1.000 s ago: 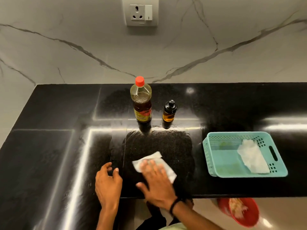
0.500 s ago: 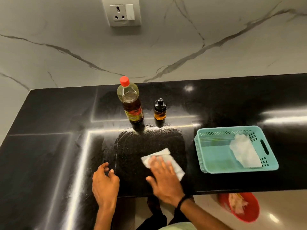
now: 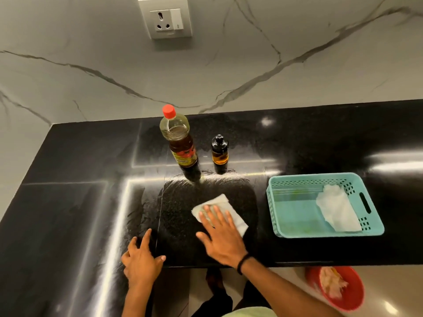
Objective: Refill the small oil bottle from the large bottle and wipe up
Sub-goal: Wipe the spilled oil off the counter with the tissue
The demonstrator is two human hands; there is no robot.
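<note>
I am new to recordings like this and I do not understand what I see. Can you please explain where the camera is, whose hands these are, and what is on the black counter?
The camera sits on a person's head and looks down, so both hands belong to that person. The right hand presses flat on a white paper towel, as in wiping the black counter. The left hand rests on the counter and holds nothing. Behind stand the large bottle with a red cap and the small oil bottle, both closed. On the right, a teal basket holds another paper towel. A red bin stands on the floor.
</note>
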